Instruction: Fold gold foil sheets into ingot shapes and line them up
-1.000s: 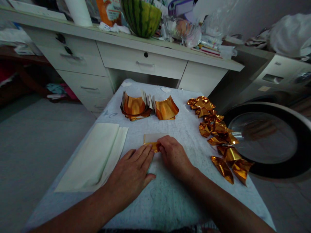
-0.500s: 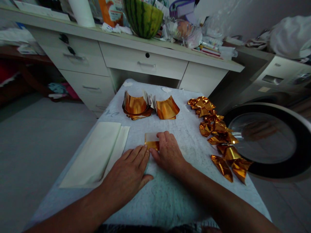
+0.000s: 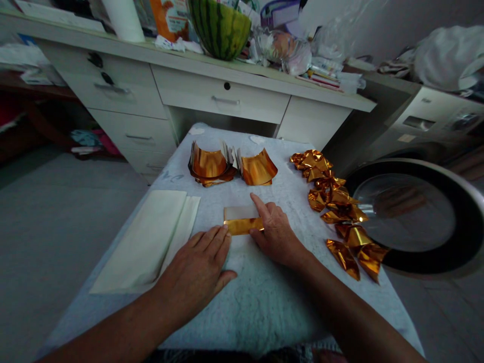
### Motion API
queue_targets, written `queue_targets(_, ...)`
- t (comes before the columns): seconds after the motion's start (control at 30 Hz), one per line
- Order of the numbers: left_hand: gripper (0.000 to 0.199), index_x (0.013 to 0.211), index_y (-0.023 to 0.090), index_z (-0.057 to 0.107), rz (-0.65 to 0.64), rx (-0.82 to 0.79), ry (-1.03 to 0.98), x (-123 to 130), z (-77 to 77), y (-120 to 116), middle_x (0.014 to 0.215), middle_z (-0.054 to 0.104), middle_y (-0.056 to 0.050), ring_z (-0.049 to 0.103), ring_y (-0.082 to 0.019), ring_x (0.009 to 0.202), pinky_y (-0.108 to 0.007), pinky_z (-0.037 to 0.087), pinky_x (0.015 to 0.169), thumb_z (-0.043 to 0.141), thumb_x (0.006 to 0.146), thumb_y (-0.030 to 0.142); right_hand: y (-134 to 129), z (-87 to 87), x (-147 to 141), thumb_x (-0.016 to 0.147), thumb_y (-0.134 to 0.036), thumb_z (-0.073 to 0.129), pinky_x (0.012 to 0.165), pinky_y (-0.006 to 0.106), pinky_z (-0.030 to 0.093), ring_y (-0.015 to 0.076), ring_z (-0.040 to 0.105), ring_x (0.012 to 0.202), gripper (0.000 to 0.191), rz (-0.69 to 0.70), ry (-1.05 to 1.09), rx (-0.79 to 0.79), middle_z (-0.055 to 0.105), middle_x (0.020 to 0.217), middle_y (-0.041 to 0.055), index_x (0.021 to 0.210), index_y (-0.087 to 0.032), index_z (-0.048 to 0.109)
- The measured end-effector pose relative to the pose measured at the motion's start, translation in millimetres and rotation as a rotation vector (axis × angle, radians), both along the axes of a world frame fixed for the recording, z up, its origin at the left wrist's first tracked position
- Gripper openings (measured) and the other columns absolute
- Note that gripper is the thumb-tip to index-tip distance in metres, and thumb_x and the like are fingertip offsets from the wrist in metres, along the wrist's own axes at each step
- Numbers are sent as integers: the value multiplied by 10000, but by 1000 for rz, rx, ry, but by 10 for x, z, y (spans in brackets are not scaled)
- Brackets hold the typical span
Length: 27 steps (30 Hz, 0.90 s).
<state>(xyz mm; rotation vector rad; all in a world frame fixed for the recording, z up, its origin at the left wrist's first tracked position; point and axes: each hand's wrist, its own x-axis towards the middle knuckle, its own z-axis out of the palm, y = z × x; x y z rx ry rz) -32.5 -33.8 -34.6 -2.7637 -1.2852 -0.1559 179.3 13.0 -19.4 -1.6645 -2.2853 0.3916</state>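
Observation:
A small sheet of gold foil paper (image 3: 242,226) lies in front of me, its lower part folded up so that a gold strip shows below a pale one. My left hand (image 3: 202,264) rests flat, fingertips on the sheet's lower left corner and thumb spread out. At the right end is my right hand (image 3: 278,232), thumb on the gold strip, index finger stretched forward and the other fingers partly bent. Beyond them stand two curved stacks of gold paper (image 3: 209,164), the second stack (image 3: 259,169) to the right. A pile of folded gold foil pieces (image 3: 330,194) runs down the right side.
Folded white paper (image 3: 145,237) lies on the left of the cloth-covered table (image 3: 260,307). Behind it is a white drawer counter (image 3: 223,103) bearing a cut watermelon (image 3: 221,27) and clutter. On the right, a washing machine's round door (image 3: 412,217) hangs open near the table edge.
My right hand has slid right along the gold strip, and its index finger now points forward. More of the folded sheet is uncovered. My left hand has stayed in place.

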Motion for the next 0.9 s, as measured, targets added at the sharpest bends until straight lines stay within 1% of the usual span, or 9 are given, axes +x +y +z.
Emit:
queue_targets(0.17, 585, 1276, 48, 590, -10, -2, -27, -13, 13, 7, 1359, 585, -239, 558, -372, 1246, -509, 475, 1001, 669, 839, 429, 45, 34, 174, 850, -250, 610, 942, 454, 410, 288, 494, 1048, 848, 6, -38, -68, 506, 1176, 133, 1570, -215, 162)
queue_targets(0.3, 554, 1270, 45, 592, -24, 18, -47, -33, 2, 8, 1352, 590, -241, 559, -369, 1242, -505, 478, 986, 624, 869, 427, 91, 78, 305, 845, -282, 647, 952, 452, 402, 288, 493, 1056, 881, 7, -58, -106, 501, 1182, 141, 1570, -202, 153)
queue_targets(0.5, 540, 1255, 73, 607, -32, 18, -58, -51, 10, 29, 1352, 591, -233, 562, -369, 1230, -506, 471, 977, 599, 878, 460, 145, 96, 480, 806, -188, 654, 948, 457, 412, 270, 508, 1031, 893, 15, 23, -157, 512, 1137, 126, 1557, -185, 171)
queue_targets(0.57, 525, 1238, 81, 616, -38, 2, -50, -43, 47, 48, 1333, 606, -226, 571, -366, 1210, -511, 465, 982, 609, 872, 458, 157, 77, 514, 777, -157, 648, 949, 450, 416, 257, 509, 1024, 881, 33, 95, -120, 516, 1122, 109, 1537, -180, 202)
queue_targets(0.63, 497, 1210, 93, 628, -39, -16, -29, -23, 100, 75, 1301, 627, -214, 585, -361, 1177, -513, 462, 981, 629, 861, 447, 159, 71, 517, 747, -107, 610, 923, 418, 432, 233, 515, 997, 796, 56, 200, -52, 517, 1094, 90, 1474, -174, 296)
queue_targets(0.7, 455, 1168, 109, 643, -45, -29, -6, 13, 162, 110, 1243, 658, -193, 607, -349, 1118, -505, 460, 973, 655, 847, 430, 148, 94, 481, 716, -59, 550, 849, 372, 452, 212, 515, 946, 615, 34, 307, 45, 514, 1040, 72, 1313, -170, 449)
queue_targets(0.8, 448, 1235, 134, 599, -42, -67, 10, 96, 257, 183, 1158, 686, -143, 624, -311, 1041, -495, 451, 966, 668, 855, 362, 106, 153, 378, 748, -90, 563, 880, 372, 420, 221, 494, 993, 325, 188, 327, 135, 526, 1017, 70, 1062, -174, 565)
queue_targets(0.83, 456, 1262, 144, 582, -46, -83, 15, 130, 287, 212, 1131, 691, -126, 629, -303, 1011, -494, 456, 947, 666, 861, 345, 90, 165, 342, 757, -104, 584, 886, 373, 405, 223, 488, 1000, 276, 245, 299, 124, 536, 1014, 66, 1023, -177, 583)
queue_targets(0.9, 385, 1211, 165, 611, -22, -122, 51, 201, 339, 277, 1060, 701, -94, 632, -301, 955, -492, 473, 893, 669, 861, 315, 63, 162, 287, 758, -156, 652, 876, 376, 382, 221, 480, 974, 268, 323, 224, 82, 557, 1038, 56, 1021, -189, 611)
